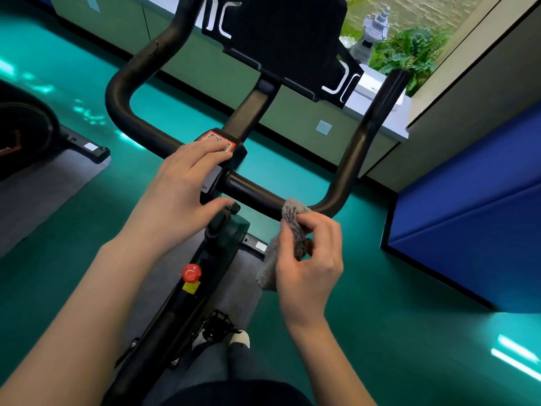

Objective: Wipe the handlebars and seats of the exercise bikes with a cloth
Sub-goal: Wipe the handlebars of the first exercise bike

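Observation:
A black exercise bike's handlebar (254,193) runs across the middle, its two horns rising at left and right. My right hand (310,259) pinches a grey knitted cloth (289,227), whose top edge touches the bar just before the right bend. My left hand (184,189) rests with spread fingers on the centre clamp, partly covering a red-framed QR sticker (221,140). A black tablet holder (278,39) stands above the stem. The seat is out of view.
A red knob (191,272) sits on the frame below, with a pedal (218,328) and my foot near it. A second bike's base (44,136) lies at left on a grey mat. Blue padded mats (474,218) stand at right. Green floor surrounds the bike.

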Demonstrator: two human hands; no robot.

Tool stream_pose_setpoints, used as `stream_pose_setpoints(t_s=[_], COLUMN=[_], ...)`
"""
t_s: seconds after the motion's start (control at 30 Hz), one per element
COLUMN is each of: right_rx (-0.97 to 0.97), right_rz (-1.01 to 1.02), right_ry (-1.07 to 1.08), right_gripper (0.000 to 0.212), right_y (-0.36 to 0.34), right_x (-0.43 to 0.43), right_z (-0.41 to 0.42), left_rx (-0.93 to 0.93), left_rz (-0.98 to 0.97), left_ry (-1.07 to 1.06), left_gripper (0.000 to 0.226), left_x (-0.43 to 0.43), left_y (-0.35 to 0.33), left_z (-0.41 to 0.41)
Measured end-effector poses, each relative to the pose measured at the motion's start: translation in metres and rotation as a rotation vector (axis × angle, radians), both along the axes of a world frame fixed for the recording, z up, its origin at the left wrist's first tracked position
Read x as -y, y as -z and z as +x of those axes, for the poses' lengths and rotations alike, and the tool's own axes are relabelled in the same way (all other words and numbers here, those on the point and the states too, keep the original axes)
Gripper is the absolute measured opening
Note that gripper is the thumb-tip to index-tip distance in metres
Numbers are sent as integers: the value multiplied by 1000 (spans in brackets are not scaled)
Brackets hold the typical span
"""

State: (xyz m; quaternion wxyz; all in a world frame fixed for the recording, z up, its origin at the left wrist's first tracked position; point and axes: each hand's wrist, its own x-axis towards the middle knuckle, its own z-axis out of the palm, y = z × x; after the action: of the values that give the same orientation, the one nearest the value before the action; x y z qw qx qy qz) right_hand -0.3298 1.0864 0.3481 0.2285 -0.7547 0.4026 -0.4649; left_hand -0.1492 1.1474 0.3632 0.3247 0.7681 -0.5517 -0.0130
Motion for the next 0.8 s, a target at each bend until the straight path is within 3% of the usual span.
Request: stream_pose_setpoints(t_s=[0.07,0.17,0.37,0.8], right_rx=[28,85,322,409], right_rz=[-8,-53,290,264], right_ry=[-45,49,211,321], right_gripper=[12,12,17,21], right_y=[-3,-5,20,41], right_x=[5,24,15,-41], right_z=[-7,-24,-19,57], left_rx=[0,2,-4,40], left_rz=[-8,-10,-7,70], left_ry=[3,-4,-7,171], left_gripper=[66,67,67,76], left_x=[0,-2,-4,-12], left_y=[1,1,1,0], left_z=[-1,-2,-2,19])
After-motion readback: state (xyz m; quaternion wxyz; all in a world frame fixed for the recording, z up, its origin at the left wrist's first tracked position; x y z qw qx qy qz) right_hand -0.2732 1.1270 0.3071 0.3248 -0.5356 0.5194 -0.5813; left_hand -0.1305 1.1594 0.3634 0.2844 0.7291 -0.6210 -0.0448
